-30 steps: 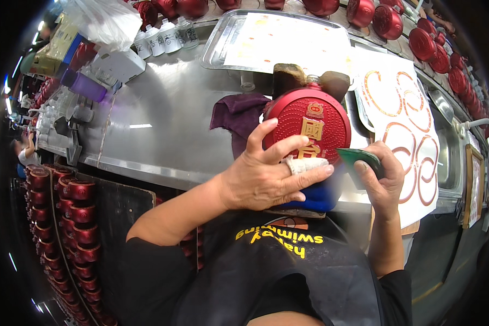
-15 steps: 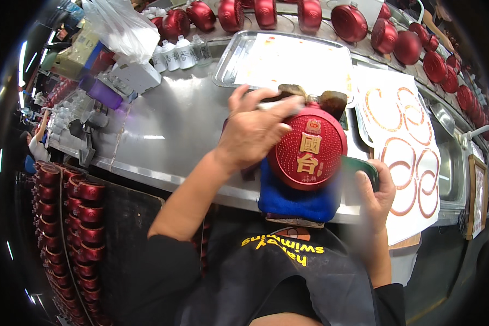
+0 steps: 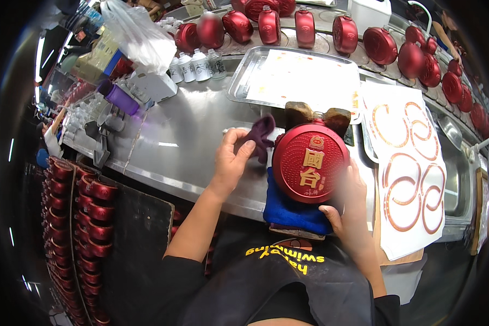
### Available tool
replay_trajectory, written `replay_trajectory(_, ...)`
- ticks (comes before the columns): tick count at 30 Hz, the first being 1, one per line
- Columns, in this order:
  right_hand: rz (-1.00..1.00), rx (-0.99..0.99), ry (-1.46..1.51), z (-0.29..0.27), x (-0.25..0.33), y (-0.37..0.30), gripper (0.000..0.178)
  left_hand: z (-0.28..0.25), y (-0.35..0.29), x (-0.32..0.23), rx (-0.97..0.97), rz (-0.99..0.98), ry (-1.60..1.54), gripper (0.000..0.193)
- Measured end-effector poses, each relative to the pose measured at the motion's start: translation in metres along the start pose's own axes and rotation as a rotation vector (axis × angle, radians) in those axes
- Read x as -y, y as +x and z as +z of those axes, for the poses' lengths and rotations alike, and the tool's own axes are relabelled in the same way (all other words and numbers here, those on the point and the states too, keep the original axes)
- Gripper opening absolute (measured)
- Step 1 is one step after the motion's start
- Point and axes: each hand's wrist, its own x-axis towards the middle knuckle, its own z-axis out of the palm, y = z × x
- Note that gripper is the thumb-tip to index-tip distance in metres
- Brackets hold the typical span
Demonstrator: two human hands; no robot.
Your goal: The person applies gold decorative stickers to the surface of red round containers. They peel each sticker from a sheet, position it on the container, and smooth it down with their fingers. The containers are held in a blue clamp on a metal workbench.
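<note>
And here, at the near side of the stainless-steel desk, a flat, round, glossy red bottle with gold lettering is laid face up on a folded bright-blue cloth. Its short neck is set at the far end, between two dark brown blocks.

On the left, a crumpled dark purple cloth is pinched between thumb and fingers by the left hand, a firm grip, just beside the bottle's left edge. On the right, the bottle's edge is met, or very nearly, by the right hand; it is badly blurred, and whether anything is clasped in that grip cannot be told.

How far along, then? Gold lettering and a small emblem are already carried on the upper face, and no gap in them can be made out. The side wall is turned away, so its finish cannot be judged. Plenty seems to be left: curved red-and-gold strips are spread over a white sheet to the right, laid out in loops. Beyond the shallow steel tray, a long row of similar red bottles is lined up at the far side.
</note>
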Motion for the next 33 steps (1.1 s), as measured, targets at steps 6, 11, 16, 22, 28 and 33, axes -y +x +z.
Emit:
replay_trajectory(6,0.011,-0.015,-0.012,0.007,-0.004,0.0,0.102,0.052,0.002,-0.069,0.17,0.78,0.573,0.029)
replay_trajectory(11,-0.004,-0.035,-0.03,0.008,-0.002,0.002,0.1,0.075,0.009,-0.084,0.19,0.985,0.694,0.032)
replay_trajectory(16,-0.031,-0.075,-0.02,0.013,-0.009,-0.001,0.099,0.054,-0.007,-0.085,0.215,0.836,0.749,0.03)
replay_trajectory(22,-0.041,-0.101,0.011,0.016,-0.01,-0.002,0.099,0.059,-0.064,-0.09,0.311,0.868,0.766,0.028)
replay_trajectory(28,0.016,-0.058,0.041,0.014,-0.008,0.0,0.099,0.018,-0.037,-0.091,0.138,0.591,0.723,0.016)
replay_trajectory(33,0.033,-0.011,0.008,0.011,-0.005,-0.001,0.1,0.047,0.0,-0.08,0.025,0.518,0.738,0.064)
